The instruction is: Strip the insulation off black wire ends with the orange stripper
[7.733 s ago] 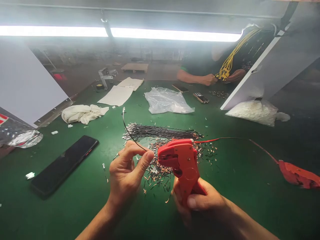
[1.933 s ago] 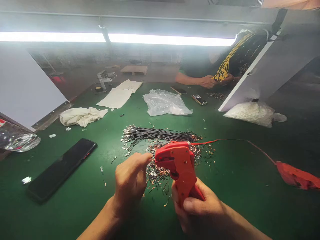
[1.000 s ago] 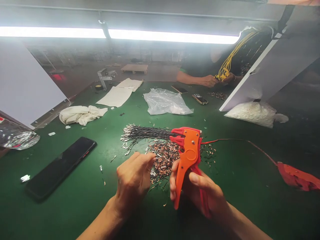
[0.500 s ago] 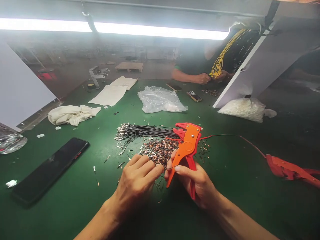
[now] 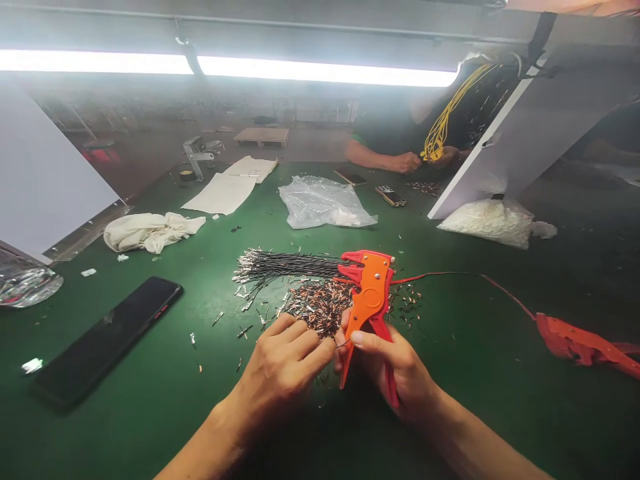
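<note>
My right hand (image 5: 395, 370) is wrapped round the handles of an orange wire stripper (image 5: 369, 300), whose red jaws point away from me; its thumb and forefinger also pinch a small metal piece. My left hand (image 5: 283, 370) meets it fingertip to fingertip, fingers curled and pinching the same spot. Both hands hover at the near edge of a heap of small metal terminals (image 5: 315, 307). Behind the heap lies a bundle of black wires (image 5: 287, 265) with metal ends.
The table is a green mat (image 5: 475, 347). A black phone (image 5: 105, 340) lies at left, a white cloth (image 5: 150, 230) and papers (image 5: 225, 190) beyond. A clear bag (image 5: 323, 203) is mid-table, a bag of white parts (image 5: 493, 220) right, another red tool (image 5: 583, 343) on a red cord. Across the table a person's hands (image 5: 407, 162) hold yellow wires (image 5: 440, 133).
My right hand lowered the stripper from upright in front of me down to the terminal heap and loosened its grip. Both hands' fingertips came together over a small piece.
</note>
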Tool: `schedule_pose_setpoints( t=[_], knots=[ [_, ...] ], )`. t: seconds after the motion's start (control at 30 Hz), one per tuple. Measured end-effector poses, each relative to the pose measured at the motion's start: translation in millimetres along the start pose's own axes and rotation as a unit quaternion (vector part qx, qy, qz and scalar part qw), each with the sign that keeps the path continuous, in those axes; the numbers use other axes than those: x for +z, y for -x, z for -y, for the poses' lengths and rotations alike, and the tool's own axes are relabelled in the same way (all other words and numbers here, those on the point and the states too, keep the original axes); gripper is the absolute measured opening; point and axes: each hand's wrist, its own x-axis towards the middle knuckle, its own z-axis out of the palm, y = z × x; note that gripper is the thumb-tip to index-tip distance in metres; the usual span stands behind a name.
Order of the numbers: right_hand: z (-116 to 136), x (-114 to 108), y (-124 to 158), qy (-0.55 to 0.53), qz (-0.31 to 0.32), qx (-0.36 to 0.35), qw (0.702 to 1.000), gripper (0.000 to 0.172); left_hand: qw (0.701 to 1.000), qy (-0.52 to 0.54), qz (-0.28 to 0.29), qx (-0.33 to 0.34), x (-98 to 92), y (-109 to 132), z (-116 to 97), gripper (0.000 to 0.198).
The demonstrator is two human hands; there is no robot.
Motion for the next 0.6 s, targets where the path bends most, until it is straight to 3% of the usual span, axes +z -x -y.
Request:
schedule_pose_setpoints(
  t=[0.27,0.4,0.6],
  knots=[
    [0.3,1.5,-2.2,-0.011,-0.03,0.015,0.999,0.017,1.0,0.007,-0.019,-0.005,0.8,-1.4,-1.7,0.021],
    [-2.8,0.0,-1.9,-0.025,-0.067,-0.015,0.997,0.021,1.0,0.014,-0.008,-0.011,1.0,-0.5,-3.1,0.02],
    [5.5,-0.8,0.5,-0.076,-0.003,0.025,0.997,0.018,0.991,0.081,-0.056,-0.086,6.4,3.8,-5.4,0.014]
  ],
)
